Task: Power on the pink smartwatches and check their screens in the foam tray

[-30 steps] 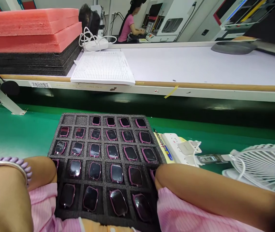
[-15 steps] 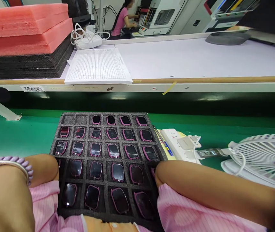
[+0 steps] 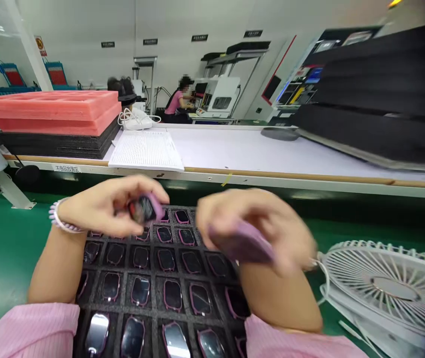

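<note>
My left hand [image 3: 102, 206], a bracelet at its wrist, is raised above the far left part of a dark foam tray [image 3: 155, 293]. Its fingers and thumb grip a smartwatch [image 3: 148, 209] with a pinkish-purple frame, partly covered by the fingers. To the right, my right hand [image 3: 272, 219] holds another purple-framed smartwatch [image 3: 244, 242], tilted and smeared by motion. The two hands are apart. Below them, rows of smartwatches [image 3: 172, 295] lie in the tray's compartments, dark screens up. My hands and forearms hide parts of the tray's far rows and sides.
A white fan [image 3: 391, 288] stands at the right. Beyond the tray runs a white bench [image 3: 216, 154] with a paper form [image 3: 147, 151], red foam trays [image 3: 55, 112] over black ones, and a large black stack [image 3: 376, 99]. A person [image 3: 175, 102] sits at the back.
Both hands have come up over the tray, each holding a smartwatch. Earlier, the left wrist was at the lower left and no watch was seen in a hand. The view has tilted up.
</note>
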